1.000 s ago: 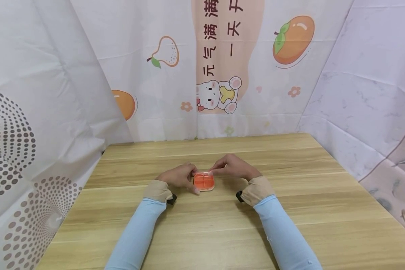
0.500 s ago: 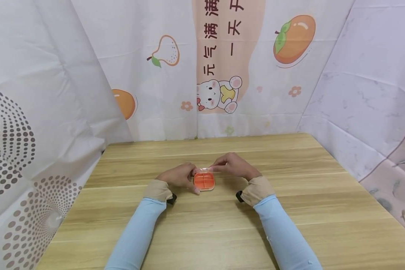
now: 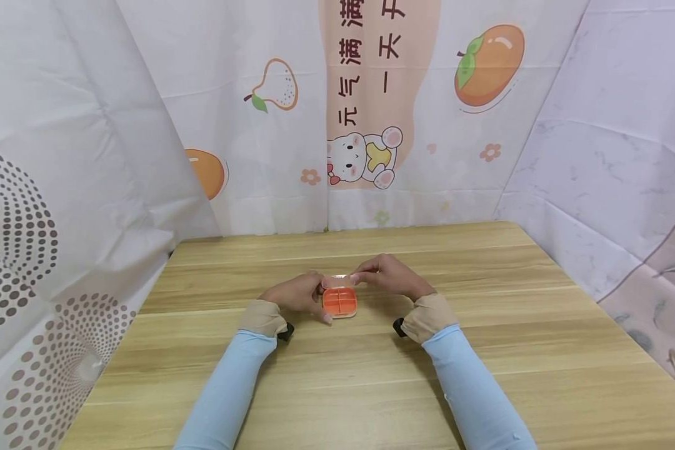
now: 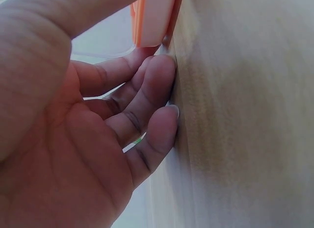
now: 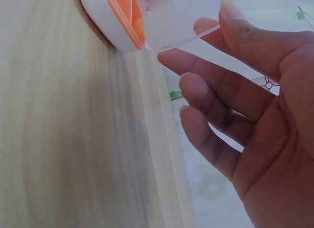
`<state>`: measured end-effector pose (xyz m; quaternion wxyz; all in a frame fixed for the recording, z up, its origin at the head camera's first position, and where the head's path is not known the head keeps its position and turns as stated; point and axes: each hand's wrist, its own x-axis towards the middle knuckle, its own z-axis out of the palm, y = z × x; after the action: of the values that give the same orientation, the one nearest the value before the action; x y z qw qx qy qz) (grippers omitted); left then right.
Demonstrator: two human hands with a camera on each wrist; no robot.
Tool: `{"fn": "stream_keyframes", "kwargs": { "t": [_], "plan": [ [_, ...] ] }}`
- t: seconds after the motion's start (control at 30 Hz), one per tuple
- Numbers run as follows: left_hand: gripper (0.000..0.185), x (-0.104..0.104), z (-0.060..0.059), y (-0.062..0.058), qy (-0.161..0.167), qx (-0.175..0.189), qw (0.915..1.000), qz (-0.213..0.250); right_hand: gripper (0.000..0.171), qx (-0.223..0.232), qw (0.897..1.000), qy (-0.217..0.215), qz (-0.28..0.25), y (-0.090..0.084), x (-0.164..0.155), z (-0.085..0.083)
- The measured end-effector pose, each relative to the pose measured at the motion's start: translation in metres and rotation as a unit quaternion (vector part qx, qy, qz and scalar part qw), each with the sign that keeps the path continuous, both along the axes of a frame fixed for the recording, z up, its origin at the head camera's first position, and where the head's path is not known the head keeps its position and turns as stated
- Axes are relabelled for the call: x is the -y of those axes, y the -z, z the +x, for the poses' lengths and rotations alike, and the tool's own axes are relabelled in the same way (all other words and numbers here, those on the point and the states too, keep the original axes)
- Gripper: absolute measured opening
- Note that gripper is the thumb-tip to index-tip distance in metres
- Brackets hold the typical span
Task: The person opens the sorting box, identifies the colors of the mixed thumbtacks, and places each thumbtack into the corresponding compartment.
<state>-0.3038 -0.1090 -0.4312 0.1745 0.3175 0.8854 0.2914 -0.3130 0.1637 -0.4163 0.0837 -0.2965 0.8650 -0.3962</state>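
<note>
Light-blue sleeves (image 3: 225, 387) on both forearms. Beige cuffs (image 3: 262, 317) at wrists. Small black wrist-mounted units (image 3: 285, 332) underneath.

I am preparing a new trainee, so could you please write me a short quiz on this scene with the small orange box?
1. True or false: the clear lid of the orange box is shut flat.
2. Which hand pinches the lid: A left, B right?
3. Fill in: the box rests on a wooden ____.

Key:
1. False; the lid stands raised at the far edge.
2. B; the right hand pinches it, while the left hand steadies the box.
3. Table.
</note>
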Motion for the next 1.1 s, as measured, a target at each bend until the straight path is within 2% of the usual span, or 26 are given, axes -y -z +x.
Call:
{"fn": "stream_keyframes", "kwargs": {
  "t": [0.23, 0.43, 0.8, 1.1],
  "plan": [
    [0.047, 0.000, -0.003, 0.001, 0.026, 0.012, 0.9993, 0.024, 0.020, -0.004, 1.000, 0.000, -0.006, 0.001, 0.001, -0.001],
    [0.055, 0.001, -0.004, 0.003, 0.014, 0.004, 0.9999, 0.007, 0.027, -0.014, 1.000, 0.012, -0.010, 0.004, 0.004, -0.002],
    [0.054, 0.000, -0.004, 0.004, 0.012, 0.016, 0.9998, 0.006, 0.029, -0.037, 0.998, 0.042, -0.017, 0.009, 0.008, 0.000],
    [0.056, -0.001, -0.003, 0.002, 0.014, 0.016, 0.9997, 0.008, 0.032, -0.038, 0.998, 0.048, -0.017, 0.010, 0.009, -0.002]
  ]
}}
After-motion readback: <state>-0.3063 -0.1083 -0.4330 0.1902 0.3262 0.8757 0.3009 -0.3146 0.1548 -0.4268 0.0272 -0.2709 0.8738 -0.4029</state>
